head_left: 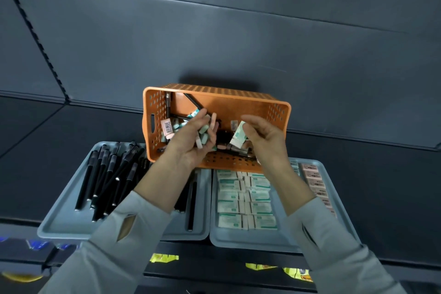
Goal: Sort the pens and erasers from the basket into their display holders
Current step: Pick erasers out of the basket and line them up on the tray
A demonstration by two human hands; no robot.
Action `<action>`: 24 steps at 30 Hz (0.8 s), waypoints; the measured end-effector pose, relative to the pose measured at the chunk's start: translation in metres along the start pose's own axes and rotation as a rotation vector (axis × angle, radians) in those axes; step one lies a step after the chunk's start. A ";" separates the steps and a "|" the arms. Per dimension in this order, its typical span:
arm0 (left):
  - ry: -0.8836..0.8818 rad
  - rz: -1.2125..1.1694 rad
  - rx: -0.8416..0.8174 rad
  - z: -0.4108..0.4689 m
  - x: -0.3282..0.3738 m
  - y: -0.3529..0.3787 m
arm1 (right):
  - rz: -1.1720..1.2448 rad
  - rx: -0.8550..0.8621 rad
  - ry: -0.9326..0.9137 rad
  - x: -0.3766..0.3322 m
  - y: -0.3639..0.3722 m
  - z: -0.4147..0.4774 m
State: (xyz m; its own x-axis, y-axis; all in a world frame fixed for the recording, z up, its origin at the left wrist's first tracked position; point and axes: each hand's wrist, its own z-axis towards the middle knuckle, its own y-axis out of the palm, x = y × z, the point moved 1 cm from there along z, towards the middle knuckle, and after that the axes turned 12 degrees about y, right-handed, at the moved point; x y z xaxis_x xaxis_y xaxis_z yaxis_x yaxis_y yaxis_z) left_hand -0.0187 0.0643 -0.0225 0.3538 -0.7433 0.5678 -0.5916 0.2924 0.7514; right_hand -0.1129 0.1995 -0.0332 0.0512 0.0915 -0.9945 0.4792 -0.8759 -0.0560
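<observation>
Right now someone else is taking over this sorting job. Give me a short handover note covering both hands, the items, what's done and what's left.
Left hand: holds a bunch of small green and pink erasers at the mouth of the orange perforated plastic basket, which is tipped toward the person.
Right hand: pinches one green-and-white sleeved eraser.
Done: many black pens lie in the left grey plastic tray. Rows of green-and-white erasers, with pink erasers along the right edge, sit in the right grey plastic tray.
Left: place the held erasers, then clear the basket's last pens and loose erasers.
</observation>
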 end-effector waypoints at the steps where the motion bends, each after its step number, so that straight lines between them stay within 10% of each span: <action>1: 0.014 0.020 -0.020 -0.002 0.001 -0.001 | 0.030 -0.040 0.041 0.002 -0.003 -0.003; 11: 0.002 0.075 -0.209 -0.039 -0.010 -0.027 | -0.178 -0.302 0.094 0.020 -0.049 -0.053; 24: -0.011 0.160 -0.149 -0.078 -0.051 -0.041 | -0.830 -0.078 -0.297 0.059 -0.082 -0.073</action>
State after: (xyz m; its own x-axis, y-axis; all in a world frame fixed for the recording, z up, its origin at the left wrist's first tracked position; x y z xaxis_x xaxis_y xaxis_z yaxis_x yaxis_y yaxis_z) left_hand 0.0437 0.1372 -0.0562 0.2554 -0.6864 0.6809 -0.5261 0.4922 0.6935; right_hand -0.0850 0.3113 -0.0809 -0.5637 0.5473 -0.6187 0.3196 -0.5461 -0.7743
